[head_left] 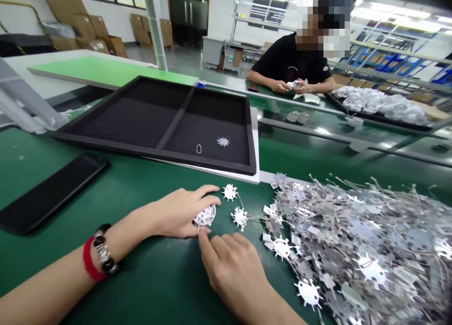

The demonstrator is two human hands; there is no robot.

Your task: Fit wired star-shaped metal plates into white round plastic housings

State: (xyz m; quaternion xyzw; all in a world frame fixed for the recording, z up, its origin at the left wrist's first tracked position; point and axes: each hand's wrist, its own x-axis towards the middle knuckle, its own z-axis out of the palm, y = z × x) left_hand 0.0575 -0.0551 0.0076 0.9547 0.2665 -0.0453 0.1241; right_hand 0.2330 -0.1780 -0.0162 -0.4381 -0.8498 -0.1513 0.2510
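Note:
My left hand (183, 211) curves its thumb and fingers around a round white plastic part (205, 215) and holds it down on the green tabletop. From that part a thin white wire (199, 225) runs to the fingertip of my right hand (235, 264), whose other fingers are curled under. What lies beneath my right fingers is hidden. Just right of my hands are two silvery, gear-shaped metal pieces with short spokes, an upper one (229, 192) and a lower one (240, 217), with thin cords attached.
A big heap of similar metal pieces with cords (339, 240) covers the right side. Behind my hands lies a black divided tray (158, 148) holding one spoked piece (223, 142) and a small loop (198, 149). At left is a black phone-like slab (52, 193). Across sits a person (287, 61) handling something white.

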